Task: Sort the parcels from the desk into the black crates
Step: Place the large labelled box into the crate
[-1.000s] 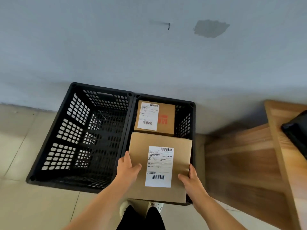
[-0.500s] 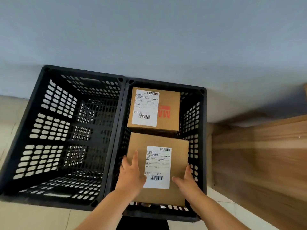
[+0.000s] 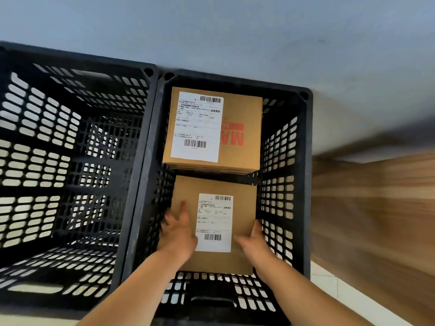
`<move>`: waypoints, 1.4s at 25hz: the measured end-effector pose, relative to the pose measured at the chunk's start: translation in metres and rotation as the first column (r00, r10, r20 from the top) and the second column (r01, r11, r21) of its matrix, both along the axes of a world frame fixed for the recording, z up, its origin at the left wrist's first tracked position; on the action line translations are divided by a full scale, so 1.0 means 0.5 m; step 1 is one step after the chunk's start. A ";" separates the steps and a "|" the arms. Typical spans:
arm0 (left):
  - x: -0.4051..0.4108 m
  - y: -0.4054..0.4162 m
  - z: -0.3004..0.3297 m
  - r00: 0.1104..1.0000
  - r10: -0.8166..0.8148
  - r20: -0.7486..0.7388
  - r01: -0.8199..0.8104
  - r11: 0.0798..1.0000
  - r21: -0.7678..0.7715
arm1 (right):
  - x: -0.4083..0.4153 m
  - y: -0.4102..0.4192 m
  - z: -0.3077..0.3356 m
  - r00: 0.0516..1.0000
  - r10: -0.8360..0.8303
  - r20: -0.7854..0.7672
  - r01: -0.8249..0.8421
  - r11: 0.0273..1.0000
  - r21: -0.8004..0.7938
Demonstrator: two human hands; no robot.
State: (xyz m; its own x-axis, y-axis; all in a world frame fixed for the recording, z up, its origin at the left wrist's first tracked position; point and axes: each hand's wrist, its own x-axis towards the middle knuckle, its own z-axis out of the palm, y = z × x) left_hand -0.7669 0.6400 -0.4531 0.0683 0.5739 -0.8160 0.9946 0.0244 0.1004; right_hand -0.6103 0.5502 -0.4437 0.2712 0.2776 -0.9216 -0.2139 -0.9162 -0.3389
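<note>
Between the two hands, low inside the right-hand crate (image 3: 303,184), sat the near parcel (image 3: 188,196), a brown box with a white label facing up. The left hand (image 3: 177,234) lay over its left edge with fingers spread and straight, pressing rather than gripping. The right hand (image 3: 255,241) cupped the box's right side, thumb laid across the top; motion blur made it hard to say, but it seemed to be grasping the box. Just beyond the fingertips, touching or nearly touching this box, a second parcel (image 3: 237,107) with red lettering already lay in the same crate. To the left of the left hand, the other crate (image 3: 77,161) held nothing visible. So two parcels looked sorted, one barely set down; the desk (image 3: 376,208) to the right of the right hand showed only bare wood, and how many remained could not be judged.
</note>
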 end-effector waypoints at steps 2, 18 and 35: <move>-0.002 0.002 -0.013 1.000 -0.025 -0.012 0.025 1.000 -0.003 | -0.003 0.004 -0.016 1.000 -0.008 -0.001 0.008 1.000 0.007; -0.010 -0.016 -0.040 1.000 -0.008 0.001 0.008 0.984 -0.176 | 0.003 -0.015 -0.046 0.990 0.134 -0.049 -0.134 0.991 -0.006; -0.054 -0.055 0.267 0.945 0.016 0.327 0.029 0.990 -0.134 | -0.054 -0.012 0.241 0.976 0.193 0.103 -0.203 0.973 0.105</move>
